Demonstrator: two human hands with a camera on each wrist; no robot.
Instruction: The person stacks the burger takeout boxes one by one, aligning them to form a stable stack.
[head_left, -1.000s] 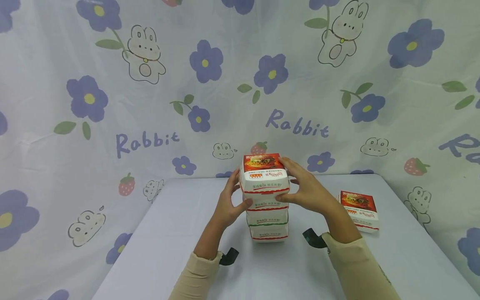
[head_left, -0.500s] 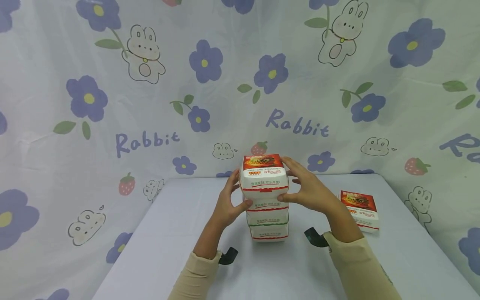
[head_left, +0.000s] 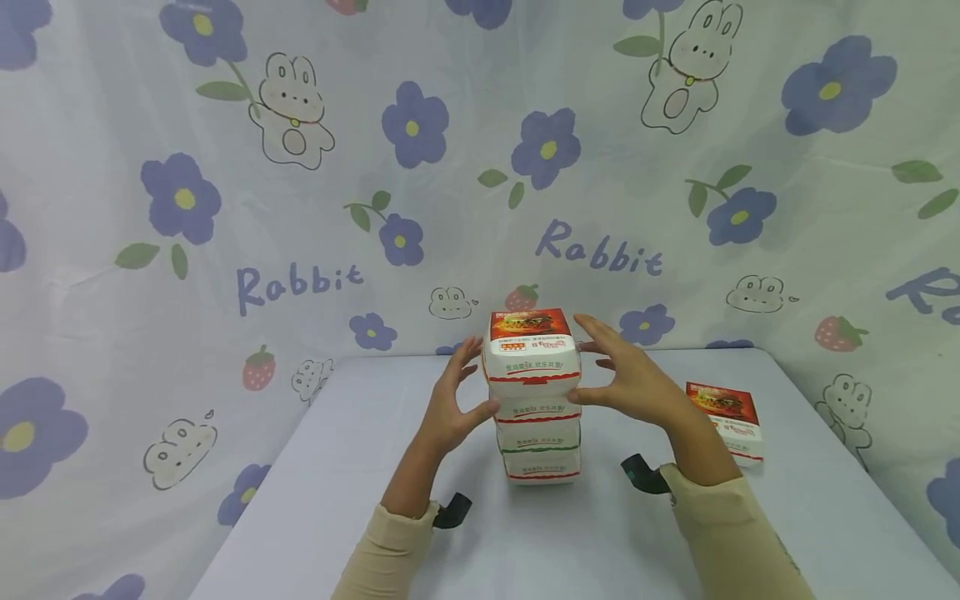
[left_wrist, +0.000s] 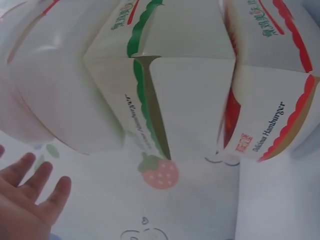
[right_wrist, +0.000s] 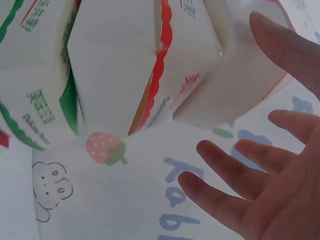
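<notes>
A stack of several white paper hamburger boxes [head_left: 538, 435] stands upright mid-table. The top box [head_left: 531, 363] has a red lid with a burger picture; one lower box [left_wrist: 190, 95] has a green scalloped edge. My left hand [head_left: 452, 408] is at the stack's left side, thumb near the seam below the top box. In the left wrist view its fingers are spread beside the boxes. On the other side, my right hand [head_left: 634, 382] has its fingers spread, a small gap showing between the index finger and the top box. Its thumb tip overlaps the box's lower right corner.
Another hamburger box [head_left: 727, 423] with a red burger picture lies to the right, partly behind the right forearm. The white table [head_left: 360, 467] ends at a hanging patterned cloth [head_left: 465, 192]. A black wrist device [head_left: 453, 511] sits at each cuff.
Both hands have loosened from the top box; the right hand has drawn away to the right and its fingers have spread. The stack stands as before. The head view has shifted slightly.
</notes>
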